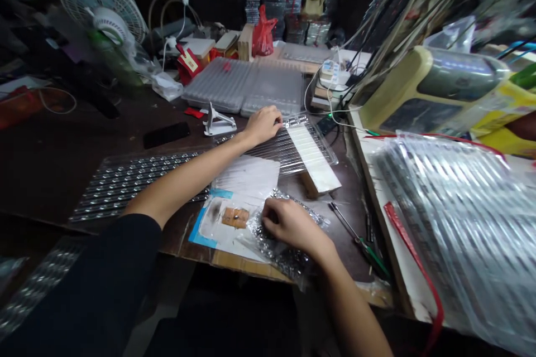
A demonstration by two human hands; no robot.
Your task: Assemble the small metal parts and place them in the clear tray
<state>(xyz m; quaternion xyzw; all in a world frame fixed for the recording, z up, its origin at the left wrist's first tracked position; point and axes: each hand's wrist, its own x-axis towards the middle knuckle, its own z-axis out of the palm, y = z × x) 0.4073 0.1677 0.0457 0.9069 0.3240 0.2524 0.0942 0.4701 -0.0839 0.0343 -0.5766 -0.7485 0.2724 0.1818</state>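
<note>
My left hand (263, 124) reaches forward over a clear ribbed plastic tray (276, 150). Its fingertips are pinched together beside some small shiny metal pieces (296, 121), at the far end of a long white strip (314, 159); whatever they hold is too small to name. Lower down, my right hand (288, 223) is curled over a clear plastic bag (288, 259) of small shiny parts. Thumb and forefinger come together there, and their contents are hidden. Left of that hand, a tan taped block (235, 217) lies on a white sheet with blue tape (203, 227).
Another tray filled with rows of shiny pieces (134, 184) lies at left, near a black phone (166, 135). Clear lidded trays (247, 83) stand behind. A green-handled screwdriver (368, 254) lies at right, beside a raised ledge with stacked plastic trays (456, 223). A fan (103, 8) stands back left.
</note>
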